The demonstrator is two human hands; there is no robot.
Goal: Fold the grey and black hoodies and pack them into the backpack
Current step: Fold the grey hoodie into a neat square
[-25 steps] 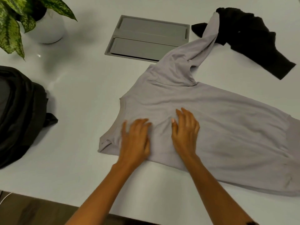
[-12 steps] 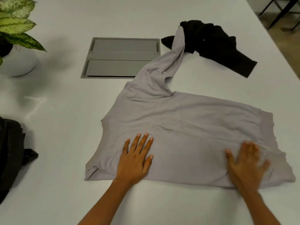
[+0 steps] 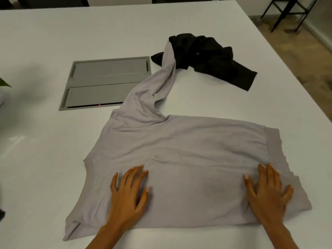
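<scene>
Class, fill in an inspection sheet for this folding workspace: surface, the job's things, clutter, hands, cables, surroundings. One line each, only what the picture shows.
Surface: white table, with a grey recessed panel set into it.
Job's things: grey hoodie spread flat, one sleeve trailing away onto the black hoodie, which lies crumpled and unfolded. Backpack: only a dark sliver at the left edge, unsure.
Clutter: a green leaf tip at the left edge.
Hands: left hand and right hand both press flat on the grey hoodie, fingers spread, gripping nothing.
Cables: nothing seen.
Surroundings: black metal legs on the floor beyond the far right corner.
</scene>
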